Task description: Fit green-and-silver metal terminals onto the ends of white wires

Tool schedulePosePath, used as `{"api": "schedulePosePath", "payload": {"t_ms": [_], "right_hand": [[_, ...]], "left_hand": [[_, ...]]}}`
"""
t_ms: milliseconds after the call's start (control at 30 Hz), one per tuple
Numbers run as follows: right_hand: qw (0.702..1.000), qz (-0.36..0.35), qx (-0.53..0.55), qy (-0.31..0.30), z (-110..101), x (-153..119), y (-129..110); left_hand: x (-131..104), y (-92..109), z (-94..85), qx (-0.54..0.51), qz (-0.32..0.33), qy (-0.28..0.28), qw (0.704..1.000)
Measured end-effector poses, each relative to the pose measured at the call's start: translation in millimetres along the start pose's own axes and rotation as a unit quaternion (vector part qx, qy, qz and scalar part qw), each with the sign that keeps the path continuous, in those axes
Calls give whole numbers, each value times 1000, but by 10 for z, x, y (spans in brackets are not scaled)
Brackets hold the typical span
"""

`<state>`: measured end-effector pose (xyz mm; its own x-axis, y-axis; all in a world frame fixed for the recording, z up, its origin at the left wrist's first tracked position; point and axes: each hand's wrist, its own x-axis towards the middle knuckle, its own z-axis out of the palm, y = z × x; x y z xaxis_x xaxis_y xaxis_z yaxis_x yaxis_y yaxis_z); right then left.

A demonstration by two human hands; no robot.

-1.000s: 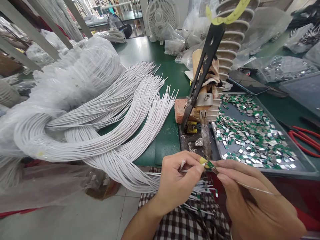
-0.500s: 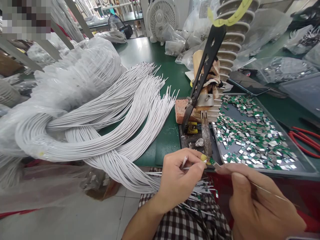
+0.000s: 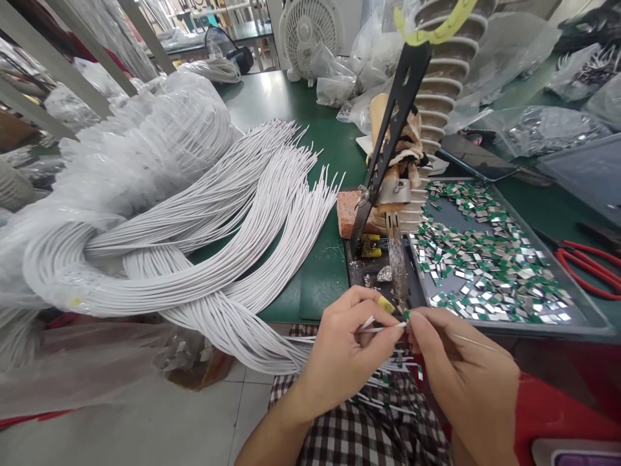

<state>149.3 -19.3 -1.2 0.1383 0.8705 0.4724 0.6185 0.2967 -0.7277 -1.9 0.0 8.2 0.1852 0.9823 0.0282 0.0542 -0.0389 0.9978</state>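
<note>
My left hand pinches a white wire between thumb and forefinger; a yellow wrap covers one fingertip. Close against its fingertips, my right hand is closed on a small green circuit board, mostly hidden by the fingers. A thin strand like solder wire runs across the right hand. Just above both hands, the soldering iron points down from its black metal stand. White wires with green boards on their ends lie over my lap below the hands.
Bundles of white wire cover the left of the green table. At right stands a tray holding many small boards, with red-handled pliers beyond. A brick, a ribbed hose and a fan stand farther back.
My right hand has moved left and in toward the left fingertips, bringing the small board to the wire's end. The left hand has barely shifted. The view has moved slightly.
</note>
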Motion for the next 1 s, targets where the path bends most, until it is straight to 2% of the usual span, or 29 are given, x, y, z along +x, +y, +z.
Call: {"api": "schedulePosePath", "payload": {"t_ms": [133,333,433,500,600,700,800,1000], "right_hand": [[1000,-12,13,-17,20,21,-12],[995,48,79,-35,12,62,-20],[995,45,80,-49,5,50,-7],[998,16,46,-25,18,8,11],[998,-31,-6,54,55,-77,31],[991,-81,17,106,80,-125,21],[985,-126,31,110,88,-109,-8],[984,-131,12,116,106,-42,-46]], "left_hand": [[14,-4,-18,-23,-23,-22,999],[36,-4,-4,-71,-23,-21,997],[54,-1,-4,-105,-37,-21,994],[70,2,-9,-119,-43,-13,992],[97,14,-18,-135,-53,-1,989],[120,35,-27,-154,-55,-3,987],[145,56,-32,-163,-53,-6,985],[179,72,-27,-172,-52,-3,984]]}}
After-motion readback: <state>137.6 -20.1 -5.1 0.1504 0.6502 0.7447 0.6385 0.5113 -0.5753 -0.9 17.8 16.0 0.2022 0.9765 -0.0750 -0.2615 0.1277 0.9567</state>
